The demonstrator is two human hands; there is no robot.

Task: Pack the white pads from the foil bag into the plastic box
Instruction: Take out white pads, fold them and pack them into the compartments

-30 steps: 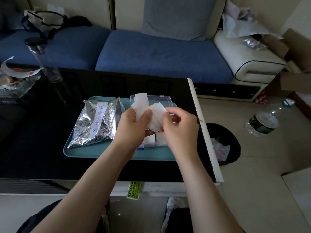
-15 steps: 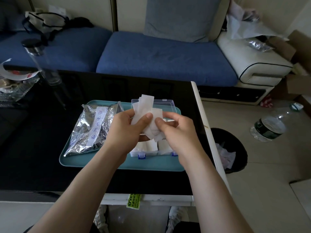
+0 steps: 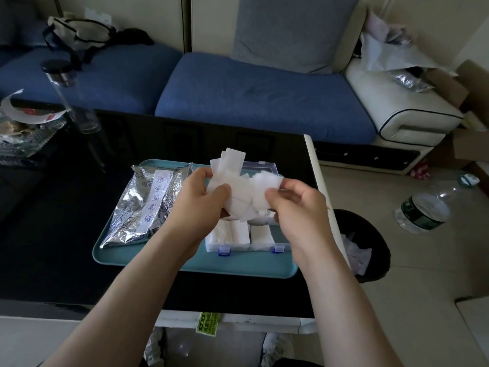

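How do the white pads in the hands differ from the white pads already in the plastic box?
The held pads form a loose, fanned bunch, sticking out at different angles; the pads in the box sit packed side by side in compartments. The left hand grips the held pads and the right hand pinches them above the plastic box; the pads in the box lie untouched. Both are white.

The foil bag [image 3: 148, 205] was crinkled, shiny metallic; the plastic box [image 3: 254, 168] clear and smooth; the white pads [image 3: 238, 190] soft, matt; the surface [image 3: 66, 247] glossy black.
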